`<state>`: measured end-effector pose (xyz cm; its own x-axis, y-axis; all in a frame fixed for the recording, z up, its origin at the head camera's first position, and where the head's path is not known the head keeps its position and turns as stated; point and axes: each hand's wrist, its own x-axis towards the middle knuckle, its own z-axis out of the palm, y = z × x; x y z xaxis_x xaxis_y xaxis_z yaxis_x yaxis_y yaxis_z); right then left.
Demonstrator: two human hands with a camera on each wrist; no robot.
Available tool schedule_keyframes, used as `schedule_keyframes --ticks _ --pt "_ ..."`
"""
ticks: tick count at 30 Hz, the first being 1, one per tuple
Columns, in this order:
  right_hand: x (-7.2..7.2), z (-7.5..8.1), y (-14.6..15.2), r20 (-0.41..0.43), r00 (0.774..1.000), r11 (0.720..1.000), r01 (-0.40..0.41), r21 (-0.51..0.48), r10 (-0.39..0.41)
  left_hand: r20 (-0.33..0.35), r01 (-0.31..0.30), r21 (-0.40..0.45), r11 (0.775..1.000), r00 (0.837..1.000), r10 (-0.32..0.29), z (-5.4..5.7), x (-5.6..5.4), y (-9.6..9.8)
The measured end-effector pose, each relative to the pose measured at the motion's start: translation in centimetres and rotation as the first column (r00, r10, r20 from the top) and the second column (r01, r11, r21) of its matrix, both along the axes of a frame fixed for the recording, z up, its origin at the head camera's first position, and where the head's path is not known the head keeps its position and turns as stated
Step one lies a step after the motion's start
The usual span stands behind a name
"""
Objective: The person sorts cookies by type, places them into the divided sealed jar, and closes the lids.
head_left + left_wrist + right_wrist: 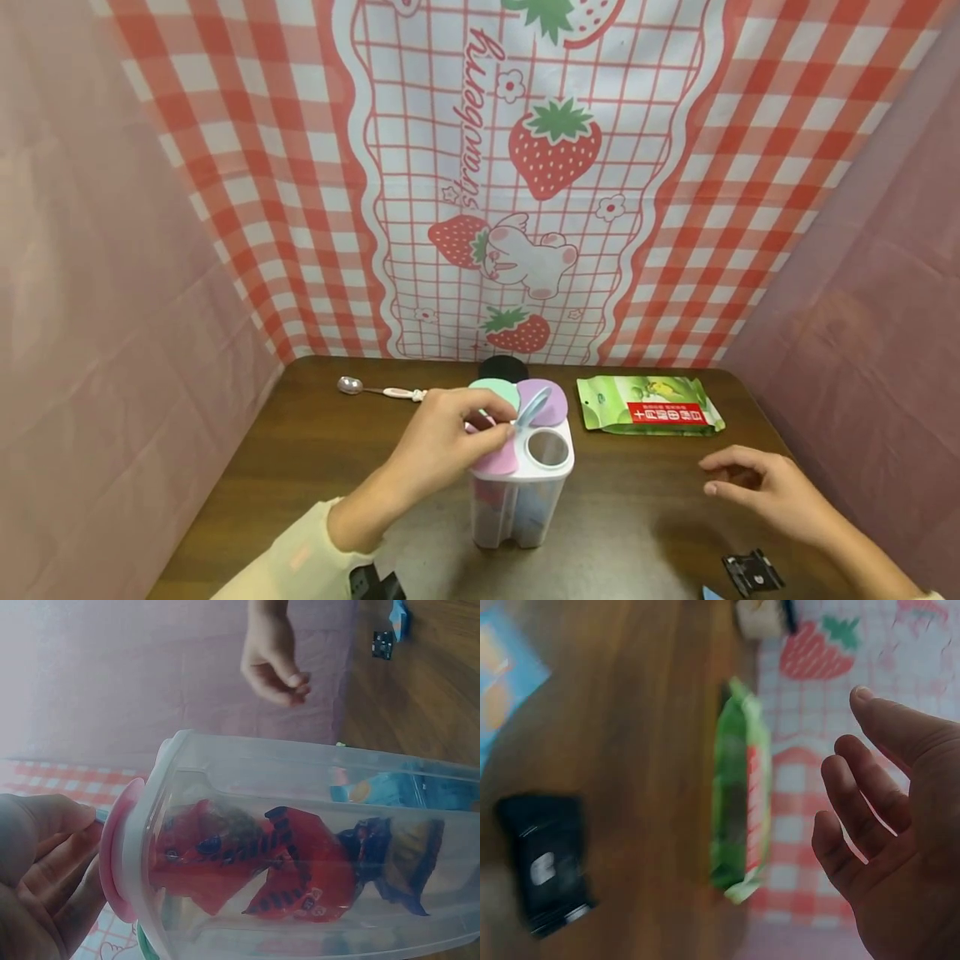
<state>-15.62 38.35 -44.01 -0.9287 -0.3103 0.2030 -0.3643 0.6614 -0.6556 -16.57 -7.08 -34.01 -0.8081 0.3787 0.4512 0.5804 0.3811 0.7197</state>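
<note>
A clear storage canister [517, 508] with a white top stands on the table, split into compartments with round coloured lids. My left hand [453, 429] pinches its light blue lid [533, 407], which is tipped up beside a round opening [548, 447]. The pink lid [497, 458], green lid [495, 389] and purple lid [543, 402] lie flat. Through the wall, the left wrist view shows red snack packets [300, 877] and a blue packet [412, 787]. My right hand [772, 492] hovers over the table's right side, fingers loosely curled, holding nothing.
A green snack bag [648, 406] lies at the back right. A spoon [382, 392] with a pale handle is at the back left, and a round black object [502, 367] stands behind the canister. A small black packet [752, 572] lies at the front right. Cloth walls surround the table.
</note>
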Motion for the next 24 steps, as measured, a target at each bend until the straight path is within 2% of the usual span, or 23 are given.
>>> schedule_keyframes --ticks 5,9,12,17,20,24 --pt "1.1 -2.5 2.5 0.082 0.993 0.997 0.078 0.019 -0.079 -0.006 0.003 -0.004 1.000 1.000 -0.003 0.1 -0.2 0.1" --pt "1.7 -4.3 3.8 0.146 0.980 0.989 0.129 0.069 -0.138 0.002 0.006 -0.006 1.000 1.000 -0.006 0.2 -0.3 0.1" --pt "2.2 -5.2 4.5 0.215 0.957 0.978 0.172 0.118 -0.194 0.009 0.006 -0.011 1.000 1.000 -0.006 0.2 -0.4 0.1" --pt "2.6 -6.2 5.3 0.254 0.927 0.954 0.232 0.189 -0.276 0.017 0.002 -0.016 1.000 1.000 -0.002 0.2 -0.4 0.1" --pt "2.9 -7.0 5.7 0.226 0.929 0.946 0.244 0.214 -0.291 0.023 -0.001 -0.018 1.000 1.000 0.002 0.2 -0.3 0.0" --pt "3.2 -7.9 6.3 0.123 0.948 0.932 0.257 0.257 -0.295 0.027 -0.007 -0.018 1.000 1.000 0.007 0.1 -0.2 -0.1"
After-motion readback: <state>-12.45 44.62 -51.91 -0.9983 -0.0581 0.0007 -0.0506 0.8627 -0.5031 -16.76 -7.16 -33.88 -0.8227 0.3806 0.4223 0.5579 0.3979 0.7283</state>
